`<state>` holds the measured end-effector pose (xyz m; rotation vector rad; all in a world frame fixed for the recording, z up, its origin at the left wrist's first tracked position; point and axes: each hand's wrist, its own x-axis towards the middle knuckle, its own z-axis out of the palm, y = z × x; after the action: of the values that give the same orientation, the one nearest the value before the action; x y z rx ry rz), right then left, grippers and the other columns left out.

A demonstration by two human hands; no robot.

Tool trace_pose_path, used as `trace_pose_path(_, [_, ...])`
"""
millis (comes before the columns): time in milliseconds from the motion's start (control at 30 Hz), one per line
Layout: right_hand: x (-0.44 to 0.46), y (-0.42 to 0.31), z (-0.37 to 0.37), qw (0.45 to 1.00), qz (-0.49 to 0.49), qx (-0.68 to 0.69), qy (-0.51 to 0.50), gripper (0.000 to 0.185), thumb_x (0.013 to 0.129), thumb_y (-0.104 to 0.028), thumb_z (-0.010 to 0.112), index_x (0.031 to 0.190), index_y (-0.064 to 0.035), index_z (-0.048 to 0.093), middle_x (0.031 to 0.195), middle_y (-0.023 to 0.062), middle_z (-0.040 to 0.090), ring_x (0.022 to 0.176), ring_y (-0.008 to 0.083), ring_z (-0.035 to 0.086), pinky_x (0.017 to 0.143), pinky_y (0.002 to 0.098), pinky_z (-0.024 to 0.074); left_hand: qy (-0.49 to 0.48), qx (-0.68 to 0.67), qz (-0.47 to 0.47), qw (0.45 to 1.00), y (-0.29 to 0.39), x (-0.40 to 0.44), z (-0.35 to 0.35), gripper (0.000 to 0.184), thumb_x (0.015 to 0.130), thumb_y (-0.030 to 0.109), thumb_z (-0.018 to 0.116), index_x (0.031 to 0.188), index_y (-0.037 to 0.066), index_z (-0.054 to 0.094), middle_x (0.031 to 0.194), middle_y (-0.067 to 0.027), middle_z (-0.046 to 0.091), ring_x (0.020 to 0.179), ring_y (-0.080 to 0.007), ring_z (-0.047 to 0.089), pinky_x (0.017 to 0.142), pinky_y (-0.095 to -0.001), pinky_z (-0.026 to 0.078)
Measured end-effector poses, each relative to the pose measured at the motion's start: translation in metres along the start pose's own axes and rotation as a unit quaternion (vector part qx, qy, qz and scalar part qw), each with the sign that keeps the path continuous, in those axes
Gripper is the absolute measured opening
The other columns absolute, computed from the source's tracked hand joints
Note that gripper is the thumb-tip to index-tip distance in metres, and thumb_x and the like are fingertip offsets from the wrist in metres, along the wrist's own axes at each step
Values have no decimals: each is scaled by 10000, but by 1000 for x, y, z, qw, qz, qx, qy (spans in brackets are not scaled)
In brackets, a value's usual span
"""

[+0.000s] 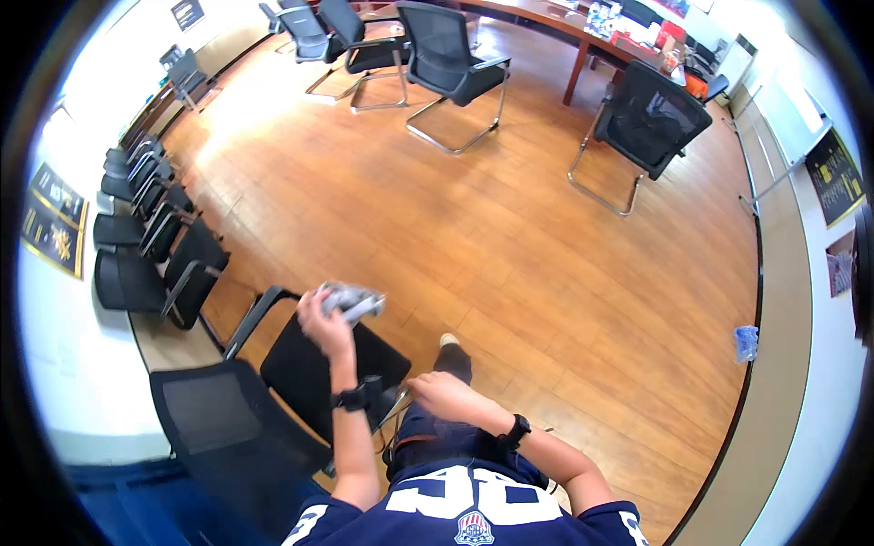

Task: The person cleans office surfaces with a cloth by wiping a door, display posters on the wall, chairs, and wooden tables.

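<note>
My left hand is raised above the seat of a black chair, its fingers wrapped round a grey-white object that is blurred; it may be crumpled cloth or plastic. My right hand is low in front of my body, near the chair's front right corner. Its fingers are curled, and whatever they may hold is too small to make out. Both wrists carry black bands.
More black chairs line the left wall. Several mesh chairs stand by a long wooden table loaded with items. A blue plastic bag lies by the right wall, near a whiteboard.
</note>
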<state>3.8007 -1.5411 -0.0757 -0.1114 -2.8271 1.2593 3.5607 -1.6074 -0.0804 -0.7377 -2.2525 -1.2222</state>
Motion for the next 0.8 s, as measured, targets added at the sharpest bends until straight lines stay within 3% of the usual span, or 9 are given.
trace_pose_path(67, [20, 11, -22, 997, 36, 14, -67, 339, 814, -127, 543, 1120, 18, 536, 1012, 199, 592, 977, 335, 557, 840, 404, 445, -65, -159, -7, 985, 80, 40, 62, 306, 620, -98, 572, 873, 69, 616, 1045, -138, 558, 1031, -320, 508, 895, -412, 387])
trace_pose_path(133, [41, 36, -25, 987, 46, 114, -106, 329, 824, -164, 563, 1111, -4, 554, 1066, 186, 596, 959, 335, 570, 827, 373, 456, -141, -214, 50, 965, 171, 72, 89, 320, 607, -97, 577, 872, 79, 618, 1052, -112, 558, 1032, -307, 500, 895, -403, 365])
trace_pose_path(200, [65, 41, -71, 969, 20, 226, -94, 390, 843, -261, 601, 1160, -37, 552, 1192, 158, 566, 1045, 283, 550, 884, 320, 433, -168, -255, 188, 934, 232, 82, 110, 414, 550, -129, 540, 887, 98, 619, 1073, -96, 540, 1004, -284, 502, 890, -393, 370])
trace_pose_path(267, [74, 60, -103, 981, 53, 113, -146, 444, 850, -274, 610, 1204, -19, 525, 1233, 133, 549, 1142, 211, 494, 957, 311, 385, -254, -358, 244, 865, 270, 86, 119, 432, 534, -109, 562, 885, 135, 629, 1081, -54, 543, 1026, -256, 489, 875, -380, 348])
trace_pose_path(300, [80, 28, -163, 955, 116, 179, -206, 358, 881, -123, 534, 1214, 6, 509, 1312, 119, 487, 1193, 213, 451, 1000, 317, 349, -263, -388, 267, 842, 286, 89, 121, 416, 543, -91, 576, 883, 142, 630, 1085, -40, 543, 1017, -246, 492, 858, -372, 351])
trace_pose_path(467, [136, 32, -217, 930, -3, 294, -221, 355, 875, -88, 515, 1216, 9, 507, 1328, 117, 469, 1194, 214, 449, 1002, 320, 347, -254, -470, 279, 798, 309, 120, 121, 274, 615, 16, 619, 853, 152, 612, 1086, -18, 530, 991, -212, 498, 855, -363, 351])
trace_pose_path(567, [183, 34, -223, 900, -46, 344, -263, 354, 872, -67, 503, 1218, 11, 505, 1338, 116, 458, 1194, 215, 448, 1003, 323, 346, -242, -446, 283, 814, 294, 136, 132, 180, 661, 83, 613, 825, 135, 560, 1084, -23, 505, 993, -200, 490, 874, -349, 351])
trace_pose_path(700, [233, 48, -246, 858, -87, 377, -338, 356, 868, -39, 488, 1220, 13, 503, 1351, 114, 444, 1195, 216, 447, 1005, 325, 345, -208, -380, 269, 860, 267, 168, 160, 219, 643, 78, 615, 840, 150, 552, 1076, -30, 496, 978, -205, 486, 869, -344, 356])
trace_pose_path(800, [271, 63, -264, 830, -104, 391, -385, 359, 864, -18, 476, 1221, 14, 502, 1360, 113, 433, 1196, 217, 446, 1006, 328, 344, -182, -342, 248, 888, 247, 204, 182, 137, 718, 100, 570, 847, 144, 561, 1072, -2, 530, 938, -179, 503, 838, -314, 369])
